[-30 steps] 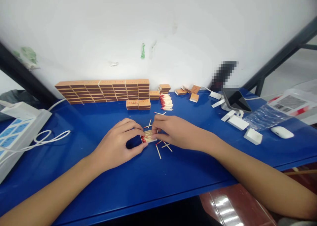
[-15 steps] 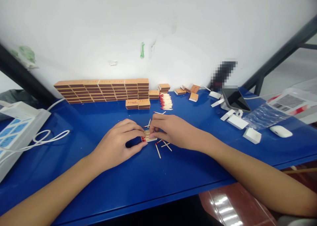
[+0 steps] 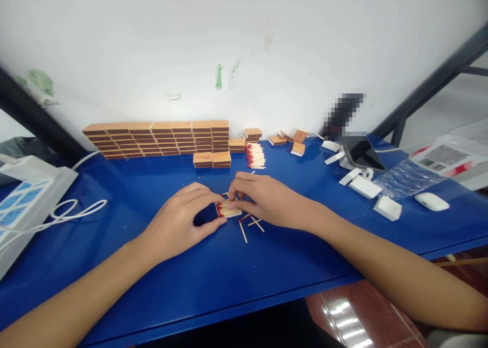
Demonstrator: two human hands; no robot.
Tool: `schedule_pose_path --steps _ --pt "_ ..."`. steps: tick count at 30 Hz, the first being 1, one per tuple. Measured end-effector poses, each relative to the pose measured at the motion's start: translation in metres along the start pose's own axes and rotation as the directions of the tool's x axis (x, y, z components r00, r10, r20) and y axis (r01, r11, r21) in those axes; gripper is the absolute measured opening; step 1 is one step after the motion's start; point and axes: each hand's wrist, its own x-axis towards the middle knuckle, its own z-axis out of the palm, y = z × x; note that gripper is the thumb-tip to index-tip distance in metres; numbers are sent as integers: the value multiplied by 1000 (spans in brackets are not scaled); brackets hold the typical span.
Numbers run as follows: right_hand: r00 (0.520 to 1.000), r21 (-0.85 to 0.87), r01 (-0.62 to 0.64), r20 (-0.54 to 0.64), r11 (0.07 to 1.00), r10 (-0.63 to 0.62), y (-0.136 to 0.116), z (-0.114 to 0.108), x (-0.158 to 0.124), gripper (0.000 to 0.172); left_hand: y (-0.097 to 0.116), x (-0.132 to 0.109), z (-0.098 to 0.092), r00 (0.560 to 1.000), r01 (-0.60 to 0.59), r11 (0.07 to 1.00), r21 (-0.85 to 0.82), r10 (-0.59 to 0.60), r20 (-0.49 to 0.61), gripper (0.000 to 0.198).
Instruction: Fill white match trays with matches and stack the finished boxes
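Note:
A small white matchbox tray [image 3: 233, 215] of red-headed matches [image 3: 224, 210] lies on the blue table. My left hand [image 3: 186, 213] holds the tray's left end between thumb and index finger. Over its right part is my right hand [image 3: 263, 199], fingers bent and thumb near the index fingertip, close to the match sticks. Whatever is in that pinch, if anything, is hidden. Several loose matches [image 3: 243, 231] lie to the right and in front of the tray, and a few more behind it are partly covered by my right hand.
A long stack of matchboxes [image 3: 163, 139] stands along the wall, with two short piles [image 3: 212, 160] before it. Right of these lie a heap of matches [image 3: 255, 156] and loose box parts [image 3: 298, 149]. A power strip [image 3: 34, 195] is left; a phone-like device [image 3: 362, 152] and white case [image 3: 432, 201] are right.
My right hand's fingers have lifted and shifted slightly, showing more of the matches in the tray. My left hand stays at the tray's left end.

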Motion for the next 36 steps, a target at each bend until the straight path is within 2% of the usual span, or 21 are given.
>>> schedule_pose_path --steps 6,10,15,19,23,27,31,36 --pt "995 -45 -45 88 998 49 -1 1 0 11 0 -1 1 1000 2 1000 10 -2 -11 27" --pt "995 -75 -44 81 996 51 -2 0 -2 12 0 1 1 1000 -7 1000 4 7 -21 27" --pt "997 -42 -46 58 998 48 0 -22 -9 8 0 2 0 998 -57 998 -27 57 -11 9" --pt "968 18 -79 238 997 73 9 -43 -18 21 0 2 1 998 -54 998 -30 53 -31 6" --pt "938 3 -101 333 995 95 13 -45 -21 23 3 3 0 999 -29 999 -26 28 -38 15" --pt "934 9 -110 343 994 100 8 -36 -19 16 3 3 -1 1000 14 1000 -9 -14 -3 26" --pt "938 31 -64 344 997 49 5 -31 -20 14 2 2 -1 1000 16 1000 3 -16 -10 27" --pt "970 32 -66 237 997 57 5 -35 -19 8 2 2 0 1000 8 1000 25 -7 -27 27"
